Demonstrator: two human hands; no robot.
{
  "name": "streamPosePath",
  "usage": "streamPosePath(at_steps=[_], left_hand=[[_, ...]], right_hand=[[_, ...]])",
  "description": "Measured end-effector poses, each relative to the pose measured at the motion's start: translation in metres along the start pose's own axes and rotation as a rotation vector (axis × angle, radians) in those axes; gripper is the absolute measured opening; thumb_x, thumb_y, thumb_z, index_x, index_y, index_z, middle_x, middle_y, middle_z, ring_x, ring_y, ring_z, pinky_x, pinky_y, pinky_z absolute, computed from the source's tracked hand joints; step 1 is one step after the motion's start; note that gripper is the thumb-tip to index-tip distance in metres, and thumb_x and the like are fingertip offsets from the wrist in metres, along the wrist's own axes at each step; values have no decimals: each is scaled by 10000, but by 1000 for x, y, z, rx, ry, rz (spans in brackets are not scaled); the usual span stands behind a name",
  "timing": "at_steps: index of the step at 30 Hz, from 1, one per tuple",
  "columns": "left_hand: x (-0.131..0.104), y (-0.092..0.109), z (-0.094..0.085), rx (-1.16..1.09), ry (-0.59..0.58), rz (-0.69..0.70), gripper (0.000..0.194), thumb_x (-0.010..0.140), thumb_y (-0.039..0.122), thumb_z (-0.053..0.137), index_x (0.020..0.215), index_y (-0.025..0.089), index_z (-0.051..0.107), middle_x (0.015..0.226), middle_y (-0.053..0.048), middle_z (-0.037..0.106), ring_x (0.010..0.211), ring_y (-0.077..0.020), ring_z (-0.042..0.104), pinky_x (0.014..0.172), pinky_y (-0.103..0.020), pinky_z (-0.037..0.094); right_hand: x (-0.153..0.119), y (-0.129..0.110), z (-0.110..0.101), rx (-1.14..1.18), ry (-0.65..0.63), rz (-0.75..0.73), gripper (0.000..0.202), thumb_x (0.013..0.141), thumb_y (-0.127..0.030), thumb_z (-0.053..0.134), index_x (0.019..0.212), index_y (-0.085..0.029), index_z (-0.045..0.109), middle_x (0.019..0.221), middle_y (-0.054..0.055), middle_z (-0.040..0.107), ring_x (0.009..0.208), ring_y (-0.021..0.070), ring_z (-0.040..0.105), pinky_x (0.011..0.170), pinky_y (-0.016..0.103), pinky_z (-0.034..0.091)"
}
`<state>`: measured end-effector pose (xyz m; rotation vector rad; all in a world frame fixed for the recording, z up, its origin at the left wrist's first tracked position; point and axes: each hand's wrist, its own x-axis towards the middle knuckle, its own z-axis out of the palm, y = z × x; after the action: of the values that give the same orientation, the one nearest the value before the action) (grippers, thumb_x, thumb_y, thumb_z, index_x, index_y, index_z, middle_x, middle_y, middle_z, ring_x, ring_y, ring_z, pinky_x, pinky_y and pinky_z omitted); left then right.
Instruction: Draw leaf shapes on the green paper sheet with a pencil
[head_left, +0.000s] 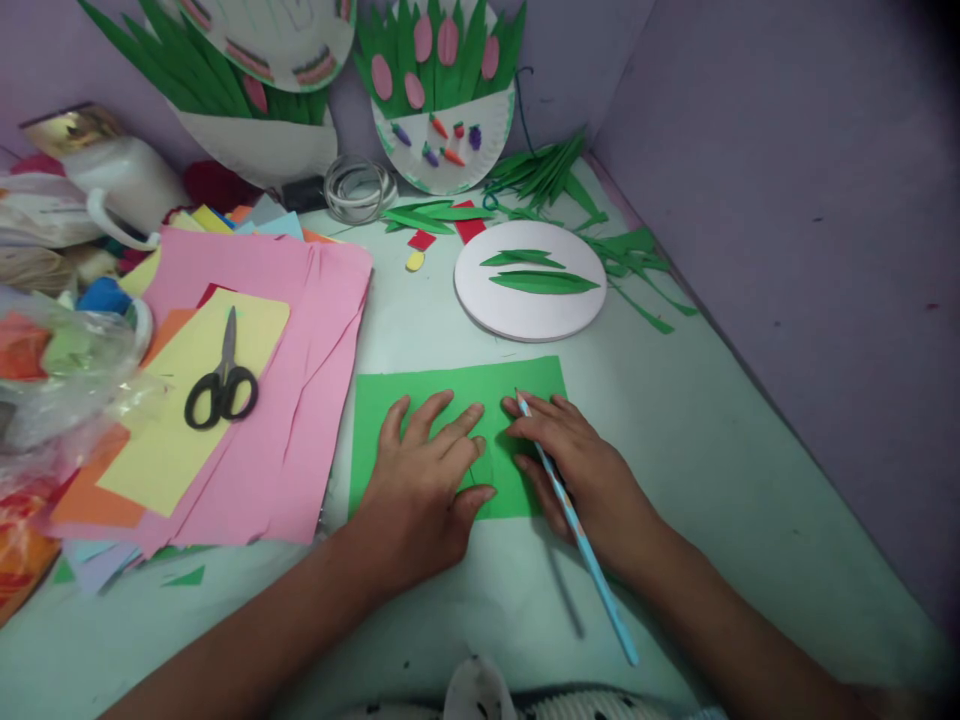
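Observation:
A sheet of green paper (420, 385) lies on the table in front of me. My left hand (427, 470) rests on it with the fingers spread, and a short drawn line shows near the thumb. In my right hand (577, 460) is a light blue pencil (581, 540), held between thumb and fingers. Its tip points up and away from me over the right part of the sheet, and its other end slants toward me. Beyond the sheet, a white oval piece (525, 315) carries cut green paper leaves (544, 283).
At left, black-handled scissors (223, 385) lie on yellow paper (157, 460) over pink sheets (300, 430). Plastic bags (67, 400) crowd the left edge. Decorated paper plates (442, 160) lean on the back wall, near green strips (547, 175). A purple wall (787, 200) borders the right.

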<state>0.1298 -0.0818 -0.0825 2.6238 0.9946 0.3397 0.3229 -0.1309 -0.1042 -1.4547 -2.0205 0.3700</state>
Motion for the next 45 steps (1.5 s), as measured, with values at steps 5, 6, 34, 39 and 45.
streamPosePath(at_steps=[5, 6, 34, 39, 45], left_hand=[[-1, 1, -3, 0, -45, -8, 218, 805, 251, 609, 1006, 169, 585, 1345, -80, 551, 1291, -380, 370, 1034, -638, 210], [-1, 1, -3, 0, -50, -12, 242, 798, 253, 616, 1021, 167, 581, 1354, -81, 542, 1291, -383, 370, 1034, -639, 209], [3, 1, -8, -67, -118, -60, 213, 748, 205, 582, 956, 195, 538, 1416, -74, 465, 1244, -357, 396, 1034, -648, 234], [4, 1, -8, -56, -123, -54, 216, 759, 218, 579, 970, 190, 540, 1399, -96, 477, 1242, -358, 399, 1032, -652, 241], [3, 1, -7, -50, -132, -50, 212, 761, 225, 583, 964, 188, 534, 1406, -103, 468, 1249, -366, 394, 1032, -653, 250]], right_hand=[[-1, 2, 1, 48, 3, 30, 260, 873, -105, 487, 1104, -219, 526, 1241, 112, 639, 1219, 239, 543, 1059, 529, 380], [-1, 1, -1, 79, 11, 46, 273, 881, -109, 479, 1124, -223, 530, 1242, 104, 639, 1223, 232, 540, 1067, 521, 372], [47, 0, 20, 575, 253, 508, 309, 920, -373, 500, 724, -183, 645, 853, 36, 648, 662, 125, 600, 455, 202, 451], [49, 0, 19, 538, 217, 473, 317, 928, -351, 477, 716, -192, 649, 846, 32, 660, 640, 125, 594, 457, 215, 443], [50, -1, 19, 506, 212, 456, 314, 926, -336, 479, 715, -193, 663, 850, 31, 676, 640, 130, 604, 534, 245, 488]])
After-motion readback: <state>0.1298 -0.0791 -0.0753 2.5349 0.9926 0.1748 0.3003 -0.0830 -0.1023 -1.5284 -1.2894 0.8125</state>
